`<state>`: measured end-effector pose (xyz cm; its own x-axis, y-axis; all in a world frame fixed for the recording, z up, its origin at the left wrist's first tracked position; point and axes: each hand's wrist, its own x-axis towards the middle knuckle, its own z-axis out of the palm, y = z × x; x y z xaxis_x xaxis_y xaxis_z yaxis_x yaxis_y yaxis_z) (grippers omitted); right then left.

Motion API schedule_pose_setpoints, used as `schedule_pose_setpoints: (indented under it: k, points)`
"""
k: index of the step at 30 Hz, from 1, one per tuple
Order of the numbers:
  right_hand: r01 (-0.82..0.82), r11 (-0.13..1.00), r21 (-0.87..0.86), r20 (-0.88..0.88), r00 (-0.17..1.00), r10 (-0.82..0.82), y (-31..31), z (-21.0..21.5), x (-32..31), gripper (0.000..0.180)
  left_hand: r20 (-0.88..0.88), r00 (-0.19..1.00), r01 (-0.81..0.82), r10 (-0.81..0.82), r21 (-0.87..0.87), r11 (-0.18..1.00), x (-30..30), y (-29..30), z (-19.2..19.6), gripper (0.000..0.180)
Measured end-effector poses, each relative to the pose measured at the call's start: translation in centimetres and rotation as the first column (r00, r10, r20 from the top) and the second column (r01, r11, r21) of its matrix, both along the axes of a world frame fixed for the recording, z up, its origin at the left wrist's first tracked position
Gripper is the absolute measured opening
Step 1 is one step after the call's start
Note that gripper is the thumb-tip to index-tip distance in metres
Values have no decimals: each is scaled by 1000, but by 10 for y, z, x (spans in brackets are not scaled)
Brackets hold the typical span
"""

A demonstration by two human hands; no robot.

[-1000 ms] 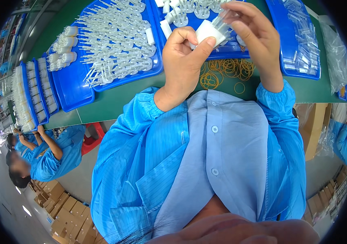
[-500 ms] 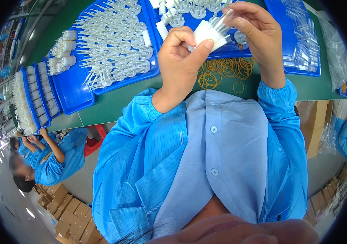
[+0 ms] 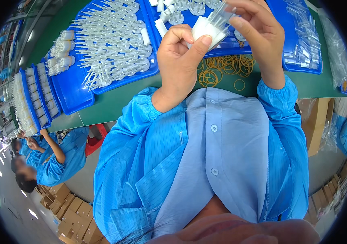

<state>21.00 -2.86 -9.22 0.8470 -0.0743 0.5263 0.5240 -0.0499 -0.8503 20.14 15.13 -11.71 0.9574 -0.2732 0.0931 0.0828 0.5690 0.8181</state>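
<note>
My left hand [image 3: 181, 57] is closed round a bundle of white cylinders [image 3: 204, 28], its thumb across the near side. Clear thin prongs or tube edges show at the bundle's right. Above it, my right hand [image 3: 258, 30] pinches a clear plastic tube [image 3: 221, 15] between thumb and fingers, its lower end touching or overlapping the white cylinders; how far it sits over them I cannot tell. Behind my hands, a blue tray [image 3: 154, 24] holds loose white cylinders [image 3: 161, 27] and clear round-based pieces [image 3: 176, 17]. Yellow rubber bands [image 3: 226, 67] lie on the green table under my hands.
At the left, a blue tray [image 3: 155, 65] is heaped with clear spiked pieces [image 3: 112, 44]. Farther left, white bundles [image 3: 61, 53] and narrow trays [image 3: 45, 93] stand. A right-hand blue tray [image 3: 317, 72] holds clear tubes [image 3: 301, 32]. A co-worker in blue [image 3: 65, 152] sits at left.
The white bundle and clear tube have tilted slightly, and the right hand's fingers have shifted a little on the tube. The left hand keeps its hold.
</note>
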Motion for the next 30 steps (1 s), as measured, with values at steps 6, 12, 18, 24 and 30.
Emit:
schedule_pose_setpoints:
  k: [6,12,18,24,30]
  points:
    - [364,548,-753,415,909,-34,5,14,-3,92,-65,998,9,-11,-30,1000,0,1,2,10]
    - [401,636,-660,432,894,-115,22,8,-6,90,-72,997,17,-17,1,1000,-1,2,2,9]
    - [366,670,-646,373,917,-141,26,2,-7,89,-78,997,6,-7,-6,1000,-1,2,2,8]
    - [441,638,-631,473,871,-134,20,-3,1,83,-155,988,18,-26,-52,999,-2,5,12,27]
    - [423,647,-634,458,880,-126,32,17,-10,70,-90,993,60,-77,-177,982,1,9,0,37]
